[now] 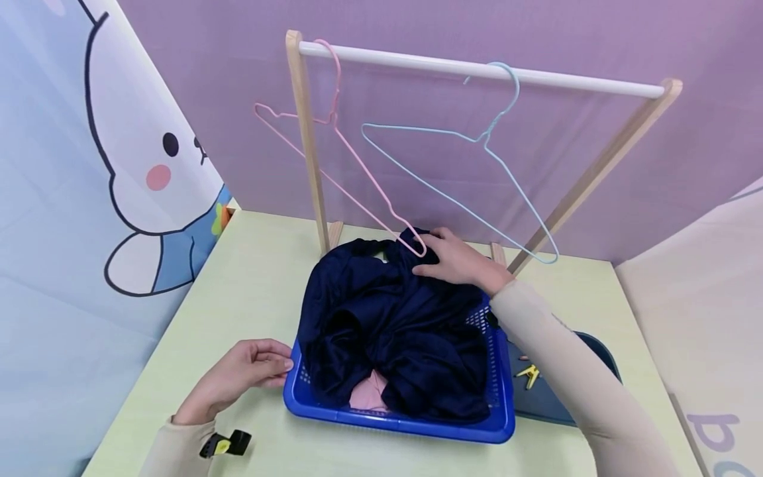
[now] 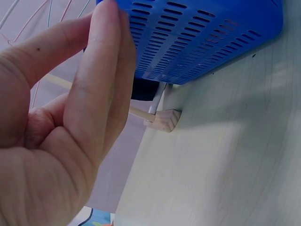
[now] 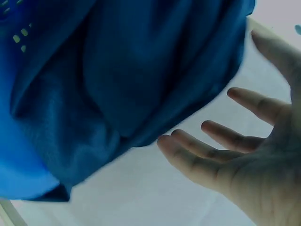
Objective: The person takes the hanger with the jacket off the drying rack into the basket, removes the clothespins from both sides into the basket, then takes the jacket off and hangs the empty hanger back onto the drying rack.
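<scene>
A blue plastic basket (image 1: pixel 411 427) with slotted walls stands on the table, heaped with dark navy cloth (image 1: pixel 387 318). Part of a pink cloth (image 1: pixel 369 392) shows at the basket's front. At the left rim, my left hand (image 1: pixel 241 371) pinches the basket edge between thumb and fingers; the left wrist view has the fingertips against the blue wall (image 2: pixel 188 37). My right hand (image 1: pixel 456 258) is over the back of the navy cloth, below the pink hanger. In the right wrist view its fingers (image 3: pixel 188 162) are spread beside the cloth's edge, gripping nothing.
A wooden rack with a white bar (image 1: pixel 417 61) stands behind the basket. From it hang a pink hanger (image 1: pixel 357 156) and a light blue hanger (image 1: pixel 441 189). Right of the basket, a dark tray (image 1: pixel 545 401) holds a yellow clip (image 1: pixel 529 375), partly hidden by my right arm.
</scene>
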The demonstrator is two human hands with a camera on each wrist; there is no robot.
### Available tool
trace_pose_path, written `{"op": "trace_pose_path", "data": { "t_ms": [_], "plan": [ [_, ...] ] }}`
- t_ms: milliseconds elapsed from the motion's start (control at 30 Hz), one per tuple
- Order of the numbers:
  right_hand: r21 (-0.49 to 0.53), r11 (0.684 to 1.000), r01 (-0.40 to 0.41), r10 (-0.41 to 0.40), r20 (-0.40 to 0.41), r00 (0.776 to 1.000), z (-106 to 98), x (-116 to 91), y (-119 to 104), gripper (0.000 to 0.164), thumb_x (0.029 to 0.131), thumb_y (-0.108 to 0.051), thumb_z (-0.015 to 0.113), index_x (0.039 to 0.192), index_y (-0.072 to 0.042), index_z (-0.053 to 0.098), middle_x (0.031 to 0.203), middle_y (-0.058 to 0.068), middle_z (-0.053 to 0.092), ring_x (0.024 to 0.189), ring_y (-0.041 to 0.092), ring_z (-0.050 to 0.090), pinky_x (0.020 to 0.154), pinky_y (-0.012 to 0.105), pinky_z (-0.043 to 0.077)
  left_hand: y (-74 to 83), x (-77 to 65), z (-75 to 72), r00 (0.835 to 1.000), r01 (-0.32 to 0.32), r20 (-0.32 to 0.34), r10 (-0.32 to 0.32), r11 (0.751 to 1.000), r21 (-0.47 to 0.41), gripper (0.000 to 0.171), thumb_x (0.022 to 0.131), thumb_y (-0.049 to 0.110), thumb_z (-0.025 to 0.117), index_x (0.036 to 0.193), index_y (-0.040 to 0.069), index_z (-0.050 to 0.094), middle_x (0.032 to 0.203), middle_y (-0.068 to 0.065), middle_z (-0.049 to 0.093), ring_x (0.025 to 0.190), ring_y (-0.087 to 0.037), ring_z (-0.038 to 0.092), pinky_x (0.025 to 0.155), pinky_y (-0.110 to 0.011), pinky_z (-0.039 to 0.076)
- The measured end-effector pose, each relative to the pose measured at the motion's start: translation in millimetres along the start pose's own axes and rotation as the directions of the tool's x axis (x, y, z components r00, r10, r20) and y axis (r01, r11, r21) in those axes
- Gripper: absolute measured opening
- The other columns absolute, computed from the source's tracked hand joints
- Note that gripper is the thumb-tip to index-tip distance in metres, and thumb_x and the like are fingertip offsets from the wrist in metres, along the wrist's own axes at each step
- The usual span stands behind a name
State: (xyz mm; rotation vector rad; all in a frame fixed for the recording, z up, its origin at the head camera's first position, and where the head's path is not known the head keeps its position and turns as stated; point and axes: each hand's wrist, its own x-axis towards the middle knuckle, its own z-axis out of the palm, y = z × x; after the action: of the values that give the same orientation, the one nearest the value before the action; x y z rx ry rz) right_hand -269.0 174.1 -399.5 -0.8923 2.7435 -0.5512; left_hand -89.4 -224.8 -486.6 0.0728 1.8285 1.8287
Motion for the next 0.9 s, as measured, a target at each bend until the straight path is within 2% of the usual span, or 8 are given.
{"op": "trace_pose_path", "data": {
  "t_ms": [100, 200, 267, 333, 467, 567, 700, 900],
  "plan": [
    [0.04, 0.997, -0.065, 0.062, 0.068, 0.996, 3.5, 15.3, 9.1, 0.082, 0.088, -0.041, 0.076, 0.151, -0.003, 0.04, 0.148, 0.029, 0.037, 0.136, 0.041, 0.035, 0.109, 0.054, 0.036, -0.5, 0.8, -0.6, 1.0, -0.003, 0.004, 0.003, 1.0, -0.005, 0.03, 0.096, 0.007, 0.067, 0.115, -0.015, 0.058, 0.101, -0.017, 0.071, 0.089, -0.025, 0.072, 0.083, -0.047, 0.057],
    [0.046, 0.997, -0.059, 0.054, 0.113, 0.992, 7.2, 27.2, 16.0, 0.082, 0.087, -0.04, 0.077, 0.15, -0.003, 0.042, 0.145, 0.025, 0.046, 0.134, 0.04, 0.039, 0.109, 0.052, 0.036, -0.7, 1.6, -0.7, 1.0, -0.008, 0.009, 0.008, 1.0, -0.012, 0.03, 0.096, 0.006, 0.067, 0.115, -0.015, 0.058, 0.101, -0.018, 0.071, 0.089, -0.025, 0.072, 0.083, -0.047, 0.056],
    [0.047, 0.998, -0.032, 0.026, 0.129, 0.991, 8.5, 32.2, 18.3, 0.071, 0.085, -0.036, 0.078, 0.143, -0.004, 0.052, 0.134, 0.019, 0.058, 0.126, 0.037, 0.049, 0.104, 0.049, 0.04, -0.5, 1.8, -0.5, 1.0, -0.01, 0.011, 0.01, 1.0, -0.014, 0.03, 0.096, 0.006, 0.067, 0.115, -0.016, 0.059, 0.101, -0.018, 0.071, 0.089, -0.025, 0.072, 0.084, -0.048, 0.056],
    [0.04, 0.999, 0.006, -0.011, 0.137, 0.99, 9.3, 35.8, 18.6, 0.053, 0.083, -0.032, 0.079, 0.126, -0.006, 0.064, 0.114, 0.012, 0.067, 0.11, 0.032, 0.057, 0.095, 0.044, 0.045, -0.2, 1.5, -0.4, 1.0, -0.009, 0.012, 0.009, 1.0, -0.016, 0.03, 0.096, 0.006, 0.067, 0.114, -0.015, 0.059, 0.101, -0.018, 0.071, 0.089, -0.025, 0.072, 0.084, -0.048, 0.056],
    [0.017, 0.997, 0.074, -0.076, 0.121, 0.99, 9.1, 37.5, 15.3, 0.026, 0.078, -0.023, 0.08, 0.097, -0.009, 0.068, 0.081, -0.001, 0.059, 0.082, 0.024, 0.054, 0.076, 0.039, 0.044, -0.3, 0.7, -0.2, 1.0, -0.005, 0.009, 0.005, 1.0, -0.017, 0.029, 0.096, 0.006, 0.067, 0.114, -0.015, 0.059, 0.1, -0.017, 0.071, 0.088, -0.025, 0.072, 0.083, -0.048, 0.056],
    [-0.009, 0.996, 0.087, -0.086, 0.069, 0.994, 8.0, 33.7, 10.9, 0.018, 0.078, -0.012, 0.076, 0.094, -0.007, 0.069, 0.075, -0.002, 0.057, 0.076, 0.024, 0.052, 0.073, 0.039, 0.043, -0.6, 0.5, 0.2, 1.0, -0.008, 0.011, 0.008, 1.0, -0.018, 0.029, 0.096, 0.007, 0.067, 0.114, -0.014, 0.059, 0.1, -0.017, 0.071, 0.088, -0.025, 0.072, 0.083, -0.048, 0.056],
    [-0.019, 0.996, 0.089, -0.09, -0.065, 0.994, 6.5, 20.6, 3.8, 0.02, 0.079, -0.004, 0.07, 0.099, -0.002, 0.071, 0.084, 0.006, 0.067, 0.083, 0.027, 0.061, 0.081, 0.043, 0.048, -0.9, 0.5, 0.0, 1.0, -0.011, 0.018, 0.011, 1.0, -0.019, 0.029, 0.096, 0.006, 0.067, 0.114, -0.015, 0.059, 0.101, -0.017, 0.071, 0.089, -0.025, 0.072, 0.084, -0.048, 0.056],
    [-0.034, 0.983, 0.182, -0.184, -0.274, 0.944, 0.8, -13.1, -11.2, 0.025, 0.082, -0.001, 0.069, 0.106, -0.001, 0.073, 0.101, 0.012, 0.07, 0.096, 0.029, 0.065, 0.087, 0.045, 0.052, -0.3, 0.9, -0.6, 1.0, -0.004, 0.019, 0.004, 1.0, -0.015, 0.03, 0.096, 0.006, 0.067, 0.115, -0.015, 0.058, 0.101, -0.017, 0.071, 0.089, -0.025, 0.072, 0.083, -0.048, 0.056]
  ]
}}
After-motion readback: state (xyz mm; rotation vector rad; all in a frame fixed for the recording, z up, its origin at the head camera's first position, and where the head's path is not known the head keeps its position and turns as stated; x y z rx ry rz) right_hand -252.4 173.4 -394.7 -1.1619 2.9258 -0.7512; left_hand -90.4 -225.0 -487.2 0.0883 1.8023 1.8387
